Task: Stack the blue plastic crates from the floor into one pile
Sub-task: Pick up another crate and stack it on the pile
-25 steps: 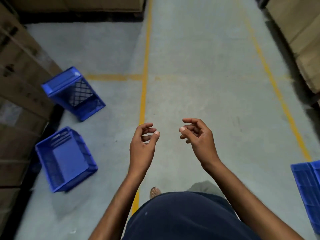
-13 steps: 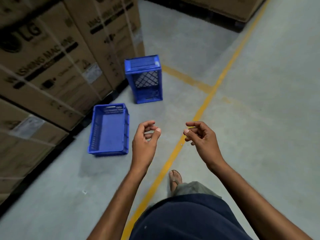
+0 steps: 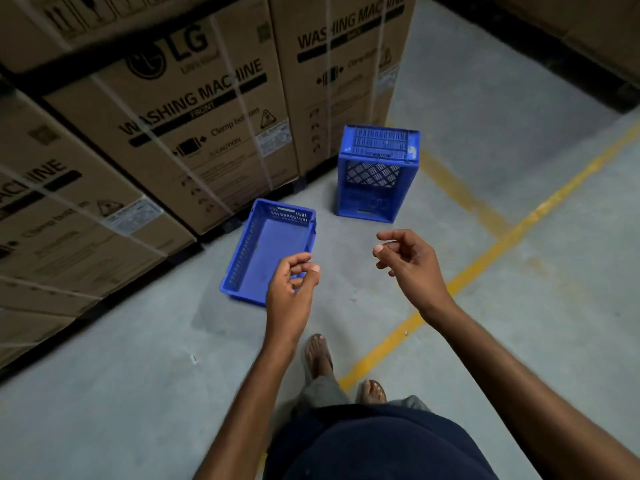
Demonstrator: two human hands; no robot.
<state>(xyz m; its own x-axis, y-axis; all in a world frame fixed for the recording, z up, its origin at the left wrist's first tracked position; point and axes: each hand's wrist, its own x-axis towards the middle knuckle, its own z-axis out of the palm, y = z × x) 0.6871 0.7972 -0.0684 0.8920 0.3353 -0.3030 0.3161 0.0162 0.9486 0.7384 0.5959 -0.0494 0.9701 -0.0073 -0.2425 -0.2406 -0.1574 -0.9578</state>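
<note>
Two blue plastic crates lie on the grey floor ahead of me. The nearer crate [image 3: 258, 251] sits flat with its open top up, close to the cardboard boxes. The farther crate [image 3: 375, 174] stands on its end, its open side facing me. My left hand [image 3: 289, 289] hovers over the near right corner of the flat crate, fingers loosely curled and holding nothing. My right hand [image 3: 408, 265] is raised to the right of that crate, below the upright one, fingers apart and empty. Neither hand touches a crate.
Tall strapped cardboard washing-machine boxes [image 3: 173, 116] form a wall on the left, right behind the crates. Yellow floor lines [image 3: 485, 254] run diagonally on the right. My sandalled feet [image 3: 318, 355] stand near the line. More boxes [image 3: 571, 26] stand at the far right.
The view has swung left and come closer to the two crates, which now look larger and more central. Both hands stay raised, curled and empty. The crate at the right edge has left view.
</note>
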